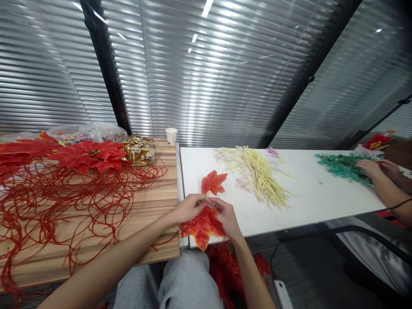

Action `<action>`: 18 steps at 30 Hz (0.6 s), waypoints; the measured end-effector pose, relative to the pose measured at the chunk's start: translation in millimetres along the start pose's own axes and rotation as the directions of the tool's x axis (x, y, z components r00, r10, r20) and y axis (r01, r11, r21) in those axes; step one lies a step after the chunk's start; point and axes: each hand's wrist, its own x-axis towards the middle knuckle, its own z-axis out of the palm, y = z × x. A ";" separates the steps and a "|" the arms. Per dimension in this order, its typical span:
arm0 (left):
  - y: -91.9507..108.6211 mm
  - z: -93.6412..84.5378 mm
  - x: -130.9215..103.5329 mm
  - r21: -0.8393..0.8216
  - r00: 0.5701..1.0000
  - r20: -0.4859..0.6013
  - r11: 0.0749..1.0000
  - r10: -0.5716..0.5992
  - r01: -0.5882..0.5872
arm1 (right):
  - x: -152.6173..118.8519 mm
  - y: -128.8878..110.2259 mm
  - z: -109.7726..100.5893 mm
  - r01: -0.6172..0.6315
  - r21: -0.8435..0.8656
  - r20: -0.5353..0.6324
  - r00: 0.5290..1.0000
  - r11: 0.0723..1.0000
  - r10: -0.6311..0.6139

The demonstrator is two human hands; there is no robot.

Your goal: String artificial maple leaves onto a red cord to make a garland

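Note:
My left hand (192, 207) and my right hand (227, 216) meet near the front edge of the white table, fingers pinched together. Between them are red-orange artificial maple leaves (202, 229), overlapping, their tips pointing toward me. Whatever fine part the fingertips pinch is too small to make out. Just beyond my hands, a single maple leaf (213, 182) lies flat on the white table. A thin red cord (165, 243) runs across the wooden table's edge toward the leaves at my left hand.
Tangled red cords (93, 201) and a heap of maple leaves (86, 155) cover the wooden table (151, 253), beside gold packets (140, 150) and a paper cup (171, 136). Yellow strips (260, 171) lie on the white table (302, 201). Another person's hands (373, 168) handle green foliage (344, 167).

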 end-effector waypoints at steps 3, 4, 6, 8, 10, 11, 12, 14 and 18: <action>1.2 -0.5 0.0 -0.010 1.000 -0.001 1.000 -0.003 0.003 | -0.1 0.1 -0.1 -0.002 0.008 0.000 1.000 1.000 0.002; 1.3 -0.7 0.1 -0.015 1.000 0.000 1.000 -0.004 0.004 | -0.1 0.1 -0.1 -0.003 0.009 -0.003 1.000 1.000 0.003; 1.0 -0.8 0.2 -0.029 1.000 0.000 1.000 -0.008 0.008 | 0.0 0.2 -0.2 -0.002 0.005 -0.011 1.000 1.000 0.002; 0.1 -0.8 0.5 -0.044 1.000 0.001 0.999 -0.011 0.011 | 0.0 0.1 -0.5 -0.002 0.003 -0.015 1.000 1.000 0.002; -1.2 -0.6 0.7 -0.057 1.000 0.006 0.998 -0.014 0.014 | 0.0 0.0 -0.7 -0.003 0.004 -0.016 1.000 1.000 0.003; -1.9 -0.6 0.8 -0.061 1.000 0.007 0.998 -0.015 0.016 | 0.0 0.1 -0.9 -0.003 0.004 -0.016 1.000 1.000 0.004; -2.6 -0.5 0.8 -0.066 1.000 0.007 0.998 -0.017 0.018 | 0.0 0.2 -1.0 -0.004 0.005 -0.017 1.000 1.000 0.004; -3.8 -0.5 1.0 -0.072 1.000 0.005 0.997 -0.021 0.021 | 0.0 0.7 -1.2 -0.005 0.006 -0.017 1.000 1.000 0.005; -4.7 -1.0 1.0 -0.083 1.000 0.007 0.996 -0.019 0.019 | 0.0 1.8 -1.3 -0.009 0.013 -0.014 1.000 1.000 0.009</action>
